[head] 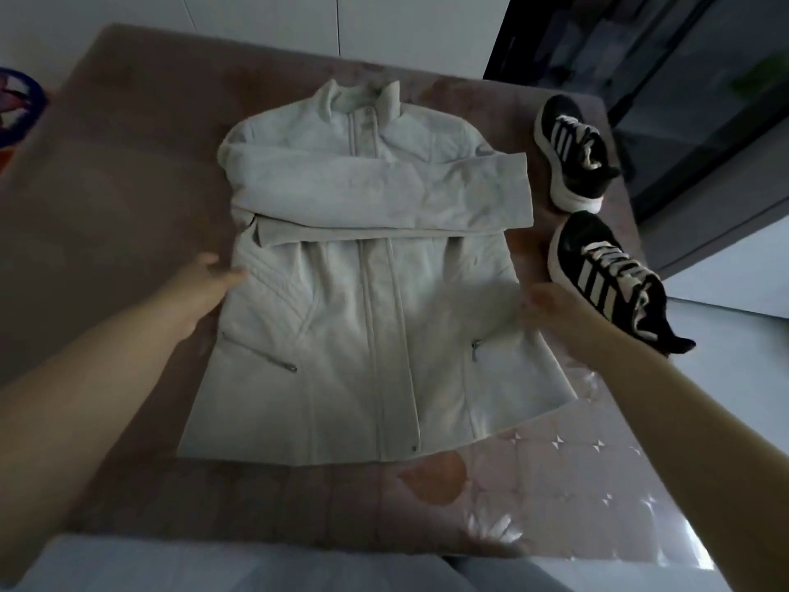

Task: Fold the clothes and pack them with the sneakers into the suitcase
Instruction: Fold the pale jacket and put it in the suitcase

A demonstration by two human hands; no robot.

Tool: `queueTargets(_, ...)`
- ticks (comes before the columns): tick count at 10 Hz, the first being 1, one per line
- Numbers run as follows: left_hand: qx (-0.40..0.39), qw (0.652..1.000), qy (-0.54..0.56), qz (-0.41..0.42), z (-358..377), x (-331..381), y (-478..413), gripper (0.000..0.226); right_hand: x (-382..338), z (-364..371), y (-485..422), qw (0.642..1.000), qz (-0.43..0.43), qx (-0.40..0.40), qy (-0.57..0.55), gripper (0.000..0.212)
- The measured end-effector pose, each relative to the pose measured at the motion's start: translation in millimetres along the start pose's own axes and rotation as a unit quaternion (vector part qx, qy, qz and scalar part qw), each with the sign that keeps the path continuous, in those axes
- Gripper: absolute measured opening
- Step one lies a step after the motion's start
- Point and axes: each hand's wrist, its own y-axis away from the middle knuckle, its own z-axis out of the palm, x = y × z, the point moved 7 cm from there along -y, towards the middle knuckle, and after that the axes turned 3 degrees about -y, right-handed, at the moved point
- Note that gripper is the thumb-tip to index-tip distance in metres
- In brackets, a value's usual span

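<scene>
White jacket (371,326), sleeves crossed; left hand (209,284) and right hand (550,307) at its side edges, probably to fold inward, grips too blurry to tell.

Matt pale cloth jacket (375,318) with small metal zip pulls, black mesh-look sneakers (597,232) with smooth white soles, on a glossy patterned plastic-looking table cover (576,484).

One view only. Head camera, wide-angle: looked forward and steeply down onto the table (128,198) from close above its near edge; jacket (363,314) filled mid-frame, far edge within frame.
</scene>
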Motion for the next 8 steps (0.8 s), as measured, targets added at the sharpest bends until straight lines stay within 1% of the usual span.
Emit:
queueTargets(1,-0.034,0.998,-0.032,-0.029,11,-18,69,0.033,38,20,31,1.0,-0.003,0.01,0.005,0.048)
queueTargets(2,-0.041,0.996,-0.067,-0.047,13,-46,95,0.029,60,24,40,0.999,0.016,0.028,-0.025,0.034)
queueTargets(3,-0.022,0.994,-0.102,-0.027,9,-50,108,0.025,47,10,50,0.998,-0.004,0.058,-0.028,0.018)
queueTargets(4,0.048,0.992,-0.114,0.018,-4,-38,116,0.02,41,-12,57,0.991,-0.025,0.103,-0.078,0.025)
queueTargets(5,0.061,0.988,-0.139,0.002,-5,-47,124,0.024,56,-4,68,0.996,-0.004,0.085,-0.026,0.033)
queueTargets(6,0.066,0.986,-0.155,-0.011,-3,-61,133,0.024,72,10,72,0.995,-0.019,0.085,0.051,0.046)
queueTargets(7,0.114,0.983,-0.146,-0.006,-11,-67,141,0.027,71,7,82,0.989,-0.046,0.121,0.065,0.043)
queueTargets(8,0.079,0.975,-0.206,-0.015,-4,-77,143,0.034,84,19,87,0.99,0.002,0.061,0.13,0.03)
